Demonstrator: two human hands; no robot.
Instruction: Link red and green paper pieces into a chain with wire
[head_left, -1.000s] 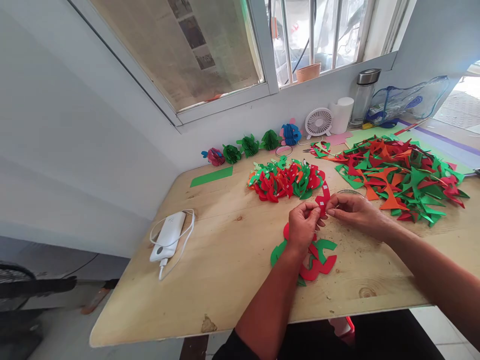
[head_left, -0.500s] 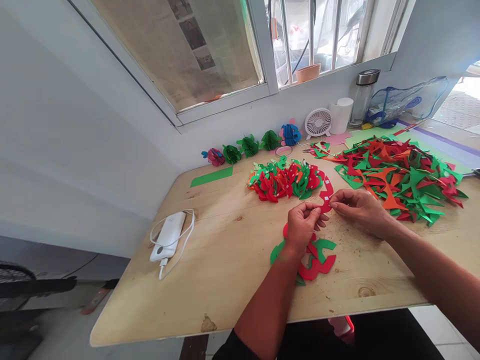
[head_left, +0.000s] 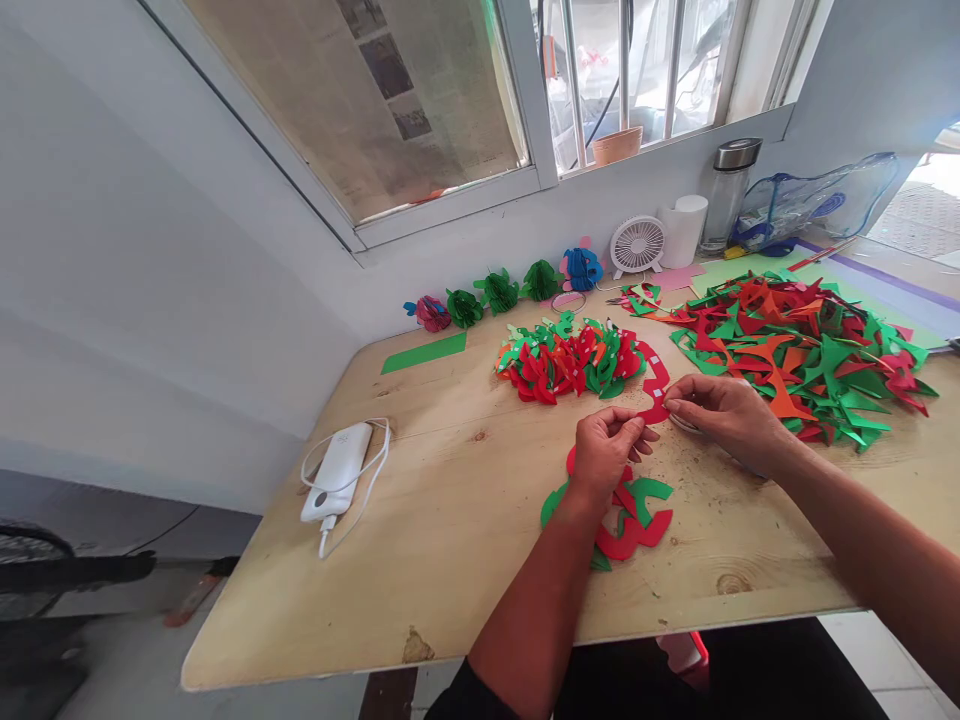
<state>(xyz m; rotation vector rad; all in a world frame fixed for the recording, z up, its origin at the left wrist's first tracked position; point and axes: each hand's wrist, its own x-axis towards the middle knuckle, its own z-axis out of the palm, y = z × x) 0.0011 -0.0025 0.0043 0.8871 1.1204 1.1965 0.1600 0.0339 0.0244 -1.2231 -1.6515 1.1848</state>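
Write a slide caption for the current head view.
Left hand pinches a red paper cutout with white squares, right hand at its edge, over a wooden table bearing red-green paper piles.

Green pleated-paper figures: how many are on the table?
3, in one row: the left green figure beside the pink-and-blue figure, the middle green figure, and the right green figure beside the blue figure. None appears hidden.

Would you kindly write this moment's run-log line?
left hand: holds wavy red paper strip with white squares; right hand: at strip's edge; beyond: red-and-green paper cutout pile
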